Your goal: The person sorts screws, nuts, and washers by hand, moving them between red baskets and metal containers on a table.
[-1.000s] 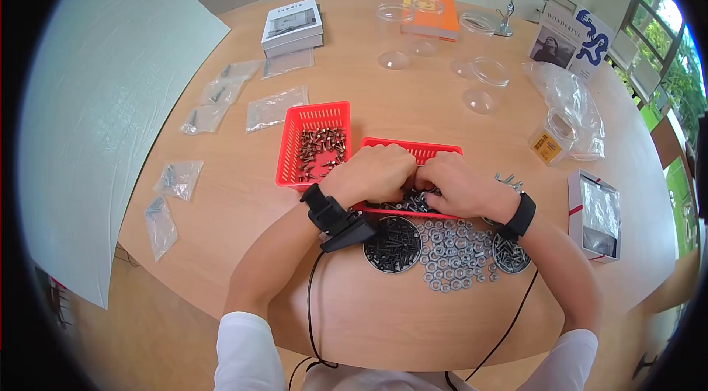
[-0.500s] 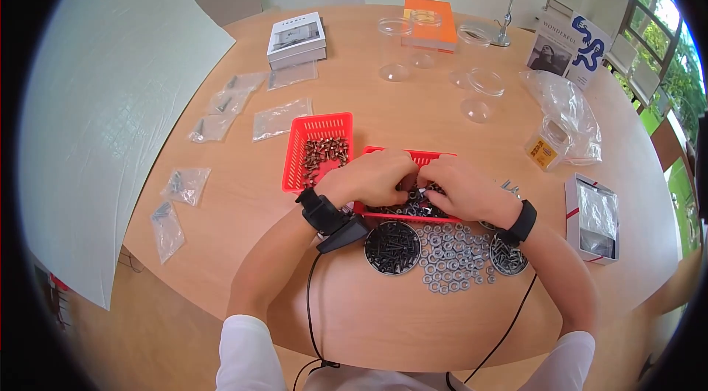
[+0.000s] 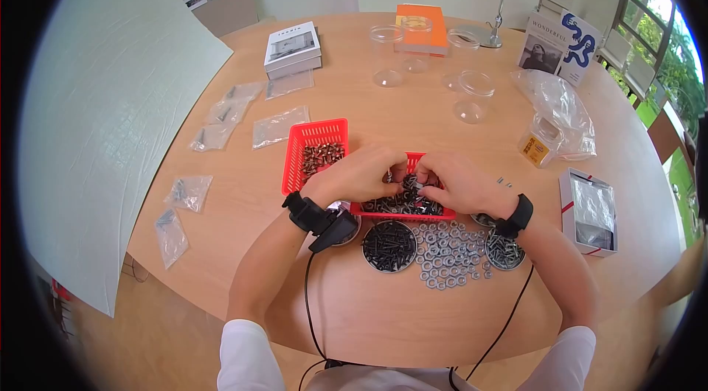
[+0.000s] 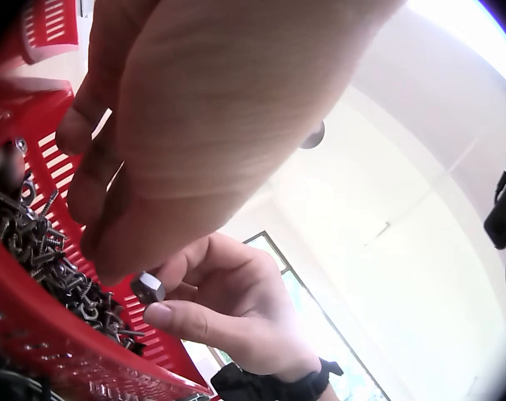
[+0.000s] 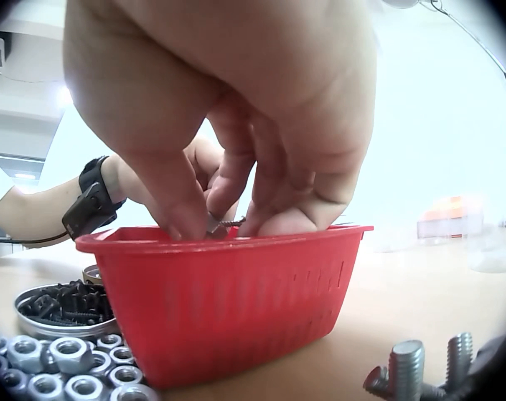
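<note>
A red basket of mixed screws and other small metal hardware lies under both hands. My right hand is over its right side, pinching a silver hex nut between thumb and forefinger. My left hand reaches over the left side, fingers bent down towards the hardware. Its thumb and forefinger are close together, and I cannot tell whether a small piece is between them. In the right wrist view a small screw shows at the basket rim, beside the right fingers.
Another red basket holds copper-coloured pieces. Nearer me are a dish of black screws, loose nuts and a dish of silver screws. Clear plastic jars, small bags and an open box stand around.
My hands have drawn slightly apart over the basket, showing more of the hardware inside. The left hand has shifted a little to the left. The head view has shifted slightly.
</note>
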A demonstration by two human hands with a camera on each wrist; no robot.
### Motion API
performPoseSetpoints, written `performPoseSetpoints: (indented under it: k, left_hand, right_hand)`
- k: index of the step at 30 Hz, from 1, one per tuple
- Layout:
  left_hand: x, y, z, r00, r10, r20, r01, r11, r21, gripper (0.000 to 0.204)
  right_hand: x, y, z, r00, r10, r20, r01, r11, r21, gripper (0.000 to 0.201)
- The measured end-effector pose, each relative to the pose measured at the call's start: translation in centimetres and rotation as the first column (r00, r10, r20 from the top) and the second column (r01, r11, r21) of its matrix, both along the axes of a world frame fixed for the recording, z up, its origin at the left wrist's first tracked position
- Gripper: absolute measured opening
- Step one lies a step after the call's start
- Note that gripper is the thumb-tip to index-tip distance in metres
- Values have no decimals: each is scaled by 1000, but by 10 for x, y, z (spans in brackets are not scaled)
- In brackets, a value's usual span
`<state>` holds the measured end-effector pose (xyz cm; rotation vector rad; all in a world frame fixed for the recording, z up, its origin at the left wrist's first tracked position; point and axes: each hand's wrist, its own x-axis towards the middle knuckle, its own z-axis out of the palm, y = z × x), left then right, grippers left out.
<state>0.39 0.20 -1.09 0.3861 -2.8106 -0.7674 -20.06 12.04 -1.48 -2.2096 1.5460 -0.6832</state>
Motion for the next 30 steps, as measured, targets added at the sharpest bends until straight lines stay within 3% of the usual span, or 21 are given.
performPoseSetpoints:
  k: [6,12,21,27,30]
  left_hand:
    - [-1,8,7,995,-40,-91,42,999,18,19]
    - [-1,9,2,1000,-11,-25,11,1000,1,22]
    - [1,13,-1,999,24,-32,-24,1000,2,22]
    - [1,14,0,999,32,-30,-32,999,-1,20]
    - [2,22,-2,972,33,-232,-43,998,-37,19]
  right_hand:
    - [0,4,3,1000,-1,6,1,999,-55,16]
    - [-2,5,0,1000,15,3,-14,987,-160,17]
    - [6,9,5,989,-49,141,65,991,-117,22]
    - [-1,10,4,997,-35,67,47,983,-179,23]
    - [-3,23,17,991,-78,112,96,981,-169,22]
